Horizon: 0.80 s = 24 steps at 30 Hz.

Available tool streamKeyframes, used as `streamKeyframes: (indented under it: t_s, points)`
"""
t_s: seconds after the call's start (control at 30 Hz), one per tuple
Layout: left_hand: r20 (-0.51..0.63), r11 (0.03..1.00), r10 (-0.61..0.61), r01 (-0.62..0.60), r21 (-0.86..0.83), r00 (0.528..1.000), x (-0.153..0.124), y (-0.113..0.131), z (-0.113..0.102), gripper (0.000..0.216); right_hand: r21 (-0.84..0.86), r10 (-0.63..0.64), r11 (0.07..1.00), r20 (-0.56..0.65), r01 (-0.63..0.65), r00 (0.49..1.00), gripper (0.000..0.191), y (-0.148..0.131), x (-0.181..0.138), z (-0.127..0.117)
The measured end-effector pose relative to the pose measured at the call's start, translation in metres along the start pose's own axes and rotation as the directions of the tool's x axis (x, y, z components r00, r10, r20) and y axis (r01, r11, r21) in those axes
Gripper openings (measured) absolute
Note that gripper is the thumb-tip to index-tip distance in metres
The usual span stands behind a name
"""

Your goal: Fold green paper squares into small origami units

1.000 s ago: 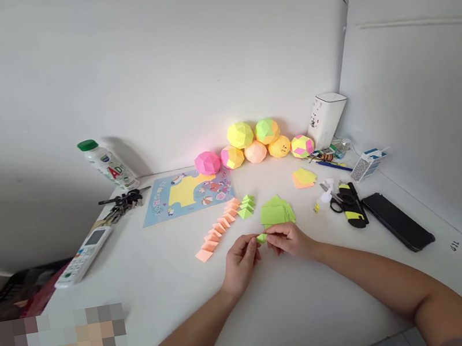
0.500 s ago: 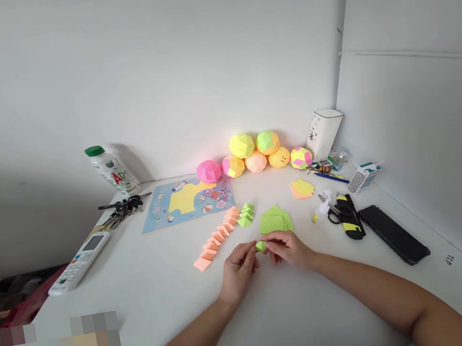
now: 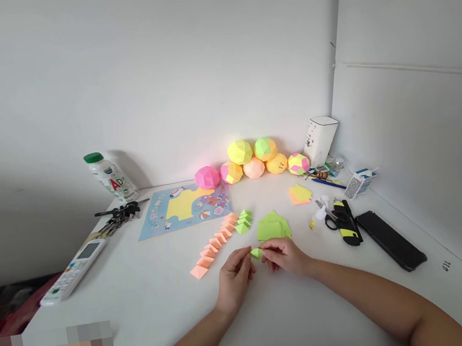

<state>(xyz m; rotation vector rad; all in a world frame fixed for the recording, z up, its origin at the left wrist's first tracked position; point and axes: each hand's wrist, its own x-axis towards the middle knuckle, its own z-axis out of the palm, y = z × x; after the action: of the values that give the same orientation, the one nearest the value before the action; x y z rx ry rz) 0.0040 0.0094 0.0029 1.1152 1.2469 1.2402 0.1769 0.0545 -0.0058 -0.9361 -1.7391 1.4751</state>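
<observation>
Both my hands meet over the white table (image 3: 280, 317) and pinch one small folded green paper piece (image 3: 256, 253). My left hand (image 3: 234, 280) grips its left side with fingertips closed. My right hand (image 3: 284, 256) holds its right side, fingers curled. Just behind lies a pile of green paper squares (image 3: 273, 226). To the left runs a slanted row of folded orange units (image 3: 213, 244) ending in a few folded green units (image 3: 243, 221).
Several paper balls (image 3: 251, 161) line the back wall beside a white box (image 3: 320, 140). A puzzle sheet (image 3: 186, 206), bottle (image 3: 111, 177), keys (image 3: 117, 214) and remote (image 3: 73, 271) lie left. Orange-yellow notes (image 3: 300, 193), scissors (image 3: 338, 215) and a phone (image 3: 390, 239) lie right.
The camera tilted up slightly, so everything sits lower in the picture. My hands keep pinching the green piece and have shifted a little to the left.
</observation>
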Motion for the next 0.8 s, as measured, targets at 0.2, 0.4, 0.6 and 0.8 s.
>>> streamKeyframes:
  t_s: [0.2, 0.4, 0.6, 0.8]
  points:
    - [-0.030, 0.998, -0.034, 0.035, 0.049, 0.999, 0.000, -0.005, 0.002, 0.039, 0.024, -0.009, 1.000, -0.107, 0.012, 0.994, 0.025, 0.000, 0.002, 0.001]
    - [0.070, 0.886, 0.250, -0.257, 0.385, 0.966, -0.004, -0.012, 0.003, 0.028, 0.112, 0.040, 0.994, -0.210, -0.017, 0.977, 0.026, -0.002, 0.005, 0.000]
    - [0.565, 0.349, 0.308, -0.643, 0.682, 0.765, -0.015, -0.013, 0.002, 0.044, 0.074, -0.004, 0.997, -0.196, 0.019, 0.981, 0.027, 0.002, 0.008, 0.002]
    - [0.666, 0.151, 0.213, -0.697, 0.701, 0.715, -0.018, -0.012, 0.000, 0.060, -0.016, -0.006, 1.000, -0.176, 0.003, 0.984, 0.025, 0.001, 0.011, 0.001]
